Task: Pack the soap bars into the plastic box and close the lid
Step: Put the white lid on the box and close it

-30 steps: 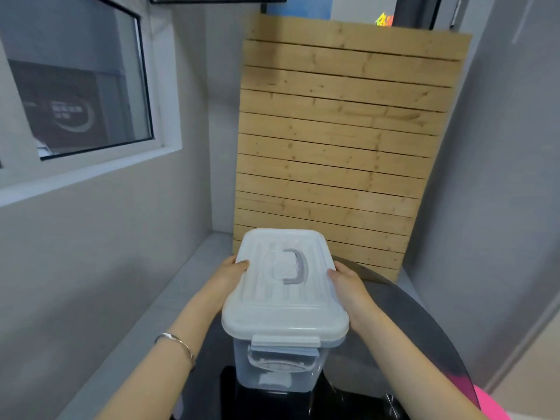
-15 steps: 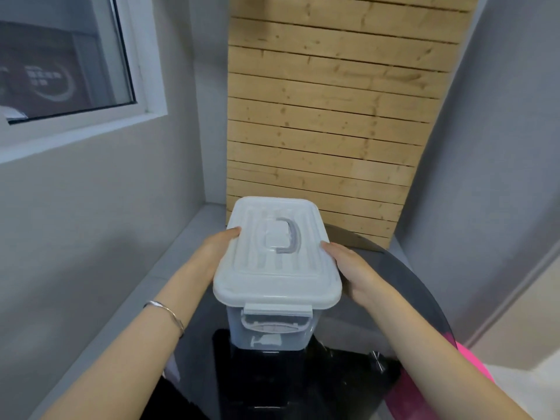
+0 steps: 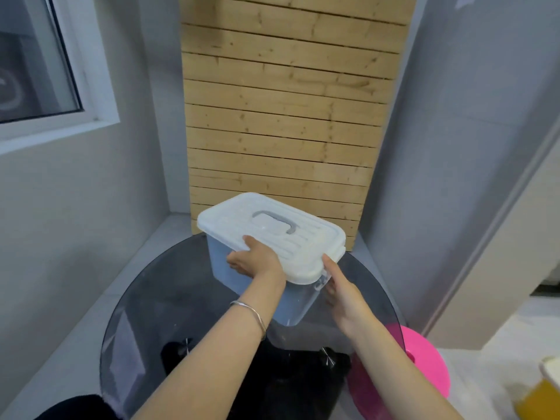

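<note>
A clear plastic box [image 3: 291,301] with a white ribbed lid [image 3: 272,234] and a grey handle [image 3: 277,219] stands on the round dark glass table [image 3: 151,298], turned at an angle. The lid sits on the box. My left hand [image 3: 257,262] grips the near long side, thumb on the lid's edge. My right hand [image 3: 342,292] holds the near short end by the latch. No soap bars are visible; the box's contents cannot be made out.
A slatted wooden panel [image 3: 288,116] leans against the wall behind the table. A pink round stool [image 3: 424,368] stands at the lower right, with a yellow object [image 3: 542,392] beyond it. Grey walls close in on both sides; a window [image 3: 36,62] is at the upper left.
The box has been turned from end-on to diagonal and set lower on the table. My left hand shifted to the long side, my right hand to the latch end. The view tilted down.
</note>
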The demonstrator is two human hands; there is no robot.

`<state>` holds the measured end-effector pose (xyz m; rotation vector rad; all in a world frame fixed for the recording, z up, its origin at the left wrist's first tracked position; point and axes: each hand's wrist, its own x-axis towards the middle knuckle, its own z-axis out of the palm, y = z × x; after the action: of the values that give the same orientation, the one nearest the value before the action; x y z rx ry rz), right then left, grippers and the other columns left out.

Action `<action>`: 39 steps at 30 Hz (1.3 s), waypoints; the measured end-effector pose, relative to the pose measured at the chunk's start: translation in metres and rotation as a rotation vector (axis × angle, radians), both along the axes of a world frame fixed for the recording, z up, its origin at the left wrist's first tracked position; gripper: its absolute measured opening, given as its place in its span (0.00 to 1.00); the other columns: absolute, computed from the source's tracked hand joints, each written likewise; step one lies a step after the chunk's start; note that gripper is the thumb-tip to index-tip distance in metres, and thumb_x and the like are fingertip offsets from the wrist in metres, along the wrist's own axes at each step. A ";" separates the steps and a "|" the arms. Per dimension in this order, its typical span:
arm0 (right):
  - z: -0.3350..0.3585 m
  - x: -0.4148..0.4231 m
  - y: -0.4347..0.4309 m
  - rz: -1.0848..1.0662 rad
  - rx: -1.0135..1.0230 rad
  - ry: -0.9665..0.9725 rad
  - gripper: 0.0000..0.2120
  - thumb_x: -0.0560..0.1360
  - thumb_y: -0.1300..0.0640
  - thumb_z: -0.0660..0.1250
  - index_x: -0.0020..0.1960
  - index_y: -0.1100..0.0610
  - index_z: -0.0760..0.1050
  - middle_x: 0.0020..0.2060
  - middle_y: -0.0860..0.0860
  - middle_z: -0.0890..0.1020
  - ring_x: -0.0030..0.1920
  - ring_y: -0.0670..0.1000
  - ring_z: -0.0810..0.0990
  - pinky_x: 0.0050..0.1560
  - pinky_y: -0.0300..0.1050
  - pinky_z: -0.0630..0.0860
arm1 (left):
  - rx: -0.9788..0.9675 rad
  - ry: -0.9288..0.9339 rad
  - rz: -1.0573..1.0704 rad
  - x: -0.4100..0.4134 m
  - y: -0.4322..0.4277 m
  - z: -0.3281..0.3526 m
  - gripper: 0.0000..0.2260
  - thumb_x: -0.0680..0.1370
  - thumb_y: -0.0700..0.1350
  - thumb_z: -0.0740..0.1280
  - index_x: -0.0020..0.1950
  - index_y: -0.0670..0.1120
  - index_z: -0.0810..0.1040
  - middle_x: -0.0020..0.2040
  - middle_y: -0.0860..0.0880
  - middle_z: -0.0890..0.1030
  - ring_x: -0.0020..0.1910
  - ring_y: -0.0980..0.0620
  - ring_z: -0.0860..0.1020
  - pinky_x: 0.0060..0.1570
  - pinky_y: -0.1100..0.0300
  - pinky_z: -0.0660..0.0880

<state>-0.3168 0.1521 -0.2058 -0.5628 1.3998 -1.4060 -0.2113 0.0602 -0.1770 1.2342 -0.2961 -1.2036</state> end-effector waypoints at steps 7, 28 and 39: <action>0.017 0.001 -0.013 -0.366 -0.038 -0.196 0.41 0.66 0.57 0.77 0.72 0.59 0.61 0.60 0.57 0.77 0.50 0.52 0.77 0.45 0.40 0.73 | 0.017 -0.086 -0.061 -0.025 -0.002 -0.005 0.19 0.77 0.48 0.63 0.61 0.38 0.61 0.67 0.40 0.62 0.66 0.41 0.64 0.63 0.48 0.64; 0.017 0.003 -0.043 -0.301 -0.102 0.433 0.30 0.77 0.61 0.56 0.77 0.56 0.52 0.73 0.53 0.65 0.71 0.55 0.67 0.71 0.55 0.66 | -0.117 -0.209 -0.606 0.083 -0.074 -0.017 0.27 0.72 0.59 0.64 0.67 0.48 0.69 0.55 0.47 0.79 0.51 0.48 0.77 0.42 0.54 0.72; 0.033 -0.037 -0.062 -0.003 0.081 0.758 0.25 0.80 0.58 0.51 0.76 0.57 0.54 0.71 0.55 0.69 0.68 0.57 0.70 0.62 0.45 0.67 | -0.106 -0.267 -0.450 0.086 -0.038 -0.026 0.22 0.75 0.56 0.63 0.64 0.47 0.65 0.64 0.45 0.73 0.59 0.46 0.72 0.60 0.49 0.69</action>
<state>-0.3535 0.0902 -0.1727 -1.1118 2.0316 -1.1701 -0.1254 0.0223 -0.2033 1.2730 -0.8609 -1.3801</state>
